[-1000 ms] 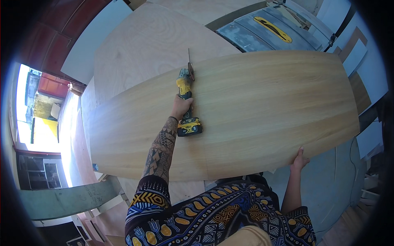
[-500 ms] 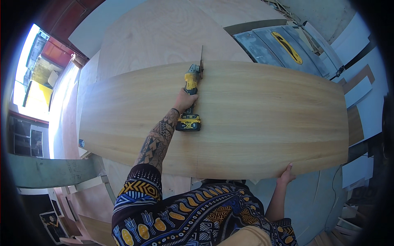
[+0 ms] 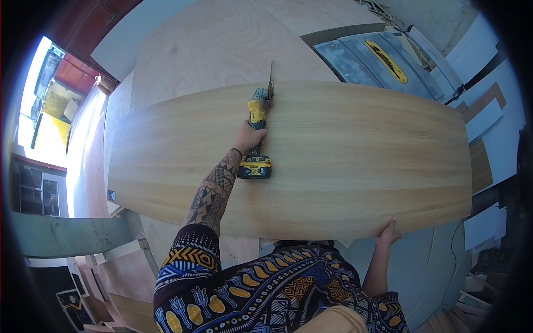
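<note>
Lower and farther left in the frame than a second ago, the right hand [image 3: 390,236] is now seen at the near edge of the wood-grain board [image 3: 361,161], whose right end has also been shifted lower. Since half a second ago, hardly anything has been moved.

Just left of centre, the yellow and black angle grinder [image 3: 257,110] is held by the left hand [image 3: 251,135], its fingers wrapped around the handle between the yellow body and the battery [image 3: 254,167]. The disc [image 3: 271,94] is held on edge at the board's far edge. By the right hand the board is touched with the thumb; how far its fingers are closed cannot be told, as they are partly hidden.

Across the middle of the frame the board is spread, with pale plywood [image 3: 211,50] seen beyond it. At upper right, a blue-grey tabletop [image 3: 347,58] is fitted with a yellow slotted insert [image 3: 393,67].
</note>
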Motion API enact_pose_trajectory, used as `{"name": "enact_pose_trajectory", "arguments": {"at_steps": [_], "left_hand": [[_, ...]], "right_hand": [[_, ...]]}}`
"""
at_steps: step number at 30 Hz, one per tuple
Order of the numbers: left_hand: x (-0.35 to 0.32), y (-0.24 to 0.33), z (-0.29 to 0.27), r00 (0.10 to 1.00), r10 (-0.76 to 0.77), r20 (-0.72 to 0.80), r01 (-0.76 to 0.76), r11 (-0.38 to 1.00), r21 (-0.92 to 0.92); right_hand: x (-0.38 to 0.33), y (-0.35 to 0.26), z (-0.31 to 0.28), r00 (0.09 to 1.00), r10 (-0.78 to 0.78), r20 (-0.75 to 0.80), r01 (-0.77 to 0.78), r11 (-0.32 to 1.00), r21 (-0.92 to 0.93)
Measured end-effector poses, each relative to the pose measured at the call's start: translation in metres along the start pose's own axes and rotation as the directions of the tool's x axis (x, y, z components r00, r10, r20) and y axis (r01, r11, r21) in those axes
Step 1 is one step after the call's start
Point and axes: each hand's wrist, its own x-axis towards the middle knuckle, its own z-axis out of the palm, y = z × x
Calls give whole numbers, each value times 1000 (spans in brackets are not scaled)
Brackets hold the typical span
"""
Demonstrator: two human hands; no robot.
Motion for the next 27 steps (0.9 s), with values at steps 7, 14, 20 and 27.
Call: {"name": "enact_pose_trajectory", "arguments": {"at_steps": [7, 14, 20, 27], "left_hand": [[-3, 4, 1, 999, -32, -12, 32, 999, 11], [-5, 6, 1, 999, -45, 3, 45, 999, 6], [-2, 2, 4, 999, -53, -7, 54, 998, 18], [1, -4, 5, 999, -24, 30, 26, 999, -42]], "right_hand": [[10, 8, -1, 999, -53, -2, 53, 999, 13], [14, 13, -2, 998, -54, 16, 53, 995, 79], [13, 12, -3, 998, -63, -6, 63, 996, 61], [24, 19, -5, 998, -65, -21, 66, 997, 46]]}}
